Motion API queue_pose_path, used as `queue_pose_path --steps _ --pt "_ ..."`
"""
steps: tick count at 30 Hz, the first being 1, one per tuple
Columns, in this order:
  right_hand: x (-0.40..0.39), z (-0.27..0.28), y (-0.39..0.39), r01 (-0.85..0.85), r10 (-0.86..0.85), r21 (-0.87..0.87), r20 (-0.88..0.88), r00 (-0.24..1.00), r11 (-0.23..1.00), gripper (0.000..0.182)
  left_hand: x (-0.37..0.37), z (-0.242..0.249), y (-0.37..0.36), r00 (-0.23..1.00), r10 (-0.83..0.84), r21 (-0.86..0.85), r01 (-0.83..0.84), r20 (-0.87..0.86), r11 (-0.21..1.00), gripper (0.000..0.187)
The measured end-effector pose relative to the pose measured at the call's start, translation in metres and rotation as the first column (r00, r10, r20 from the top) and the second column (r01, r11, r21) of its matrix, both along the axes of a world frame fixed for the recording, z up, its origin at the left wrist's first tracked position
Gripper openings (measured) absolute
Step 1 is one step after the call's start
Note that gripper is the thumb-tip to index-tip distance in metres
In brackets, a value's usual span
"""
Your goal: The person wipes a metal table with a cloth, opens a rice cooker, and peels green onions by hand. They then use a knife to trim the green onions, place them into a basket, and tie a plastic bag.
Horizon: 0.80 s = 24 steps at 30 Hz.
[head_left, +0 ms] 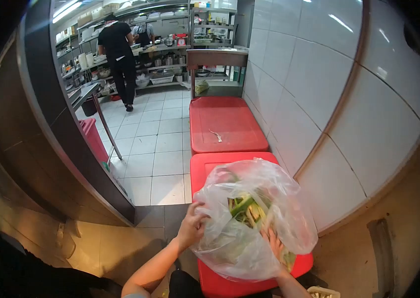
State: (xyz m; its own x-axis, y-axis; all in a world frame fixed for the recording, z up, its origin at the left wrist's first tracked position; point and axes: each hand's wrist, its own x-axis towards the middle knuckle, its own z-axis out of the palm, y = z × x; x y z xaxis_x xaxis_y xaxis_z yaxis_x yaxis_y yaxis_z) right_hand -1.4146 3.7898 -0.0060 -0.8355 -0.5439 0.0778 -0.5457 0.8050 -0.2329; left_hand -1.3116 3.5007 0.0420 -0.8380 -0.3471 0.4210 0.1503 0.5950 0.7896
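Note:
A large clear plastic bag (229, 248) sits on the nearer red lid, its mouth gaping upward. Cut green and yellowish leafy vegetables (248, 210) show through the opening, though I cannot make out their exact kind. My left hand (191, 227) pinches the bag's left edge, fingers curled against the film. My right hand (273, 242) is at the right side inside the bag, partly veiled by plastic. Its fingers are stretched out and lie against the vegetables.
A second red lid (227, 124) adjoins the first, with a small pale scrap (216, 135) on it. A tiled wall (309, 84) borders the right. Beyond the doorway, a person in dark clothes (116, 44) stands near shelves. A pink bin (93, 139) is at left.

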Motion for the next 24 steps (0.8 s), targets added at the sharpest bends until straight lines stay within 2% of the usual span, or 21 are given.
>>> queue_pose_path --steps 1,2,4,5,6,7,9,11,13,14,17,18,21,22,24 --pt "-0.003 0.006 -0.002 0.03 -0.031 0.004 0.107 0.994 1.0 0.054 -0.008 0.001 -0.009 0.995 0.089 0.123 -0.084 -0.033 0.989 0.03" --pt "-0.015 -0.008 0.004 0.007 0.014 -0.183 0.109 0.994 0.983 0.053 -0.015 -0.006 -0.023 0.988 0.155 0.238 -0.145 -0.023 0.96 0.033" --pt "-0.043 -0.034 0.013 -0.04 0.105 -0.539 0.089 0.99 0.841 0.051 -0.024 0.0 -0.042 0.949 0.306 0.267 -0.276 -0.076 0.923 0.031" --pt "-0.05 -0.024 0.004 0.014 0.02 -0.565 0.053 0.998 0.825 0.05 -0.027 0.006 -0.052 0.921 0.378 0.276 -0.34 -0.097 0.899 0.03" --pt "-0.054 -0.015 -0.007 0.068 -0.069 -0.595 0.021 0.997 0.801 0.05 -0.029 0.006 -0.067 0.909 0.387 0.122 -0.371 -0.156 0.921 0.027" --pt "-0.057 -0.001 -0.017 0.123 -0.163 -0.626 -0.007 0.987 0.77 0.049 -0.03 0.014 -0.079 0.923 0.355 0.19 -0.325 -0.15 0.926 0.026" --pt "-0.067 -0.021 -0.036 0.267 -0.282 -0.447 0.034 0.959 0.854 0.054 -0.033 0.035 -0.098 0.948 0.283 0.329 -0.223 -0.147 0.917 0.024" --pt "-0.06 -0.027 -0.065 0.423 -0.411 -0.233 0.1 0.906 0.875 0.057 -0.044 0.065 -0.114 0.935 0.349 0.42 -0.291 -0.066 0.86 0.017" --pt "-0.053 -0.014 -0.078 0.363 -0.36 -0.094 0.052 0.931 0.927 0.06 -0.065 0.094 -0.132 0.911 0.412 0.455 -0.362 -0.012 0.813 0.014" --pt "-0.053 -0.009 -0.081 0.331 -0.33 -0.026 0.033 0.943 0.943 0.061 -0.078 0.102 -0.141 0.927 0.376 0.476 -0.326 -0.01 0.817 0.012" --pt "-0.058 -0.01 -0.091 0.365 -0.373 0.097 0.098 0.922 0.926 0.06 -0.124 0.107 -0.168 0.98 0.198 0.373 -0.176 -0.021 0.911 0.018" --pt "-0.059 -0.013 -0.09 0.36 -0.36 0.028 0.147 0.921 0.932 0.059 -0.141 0.102 -0.176 0.991 0.137 0.399 -0.13 0.013 0.908 0.023" --pt "-0.059 -0.022 -0.089 0.341 -0.348 0.171 0.017 0.937 0.924 0.062 -0.208 0.088 -0.188 0.984 0.085 0.307 -0.129 0.154 0.943 0.03" --pt "-0.059 -0.018 -0.091 0.358 -0.369 0.118 0.085 0.926 0.926 0.059 -0.229 0.069 -0.192 0.982 0.074 0.175 -0.105 0.174 0.979 0.035" --pt "-0.061 -0.017 -0.096 0.35 -0.359 0.102 0.087 0.929 0.931 0.061 -0.285 0.027 -0.213 0.979 0.057 -0.109 -0.036 0.195 0.993 0.045"
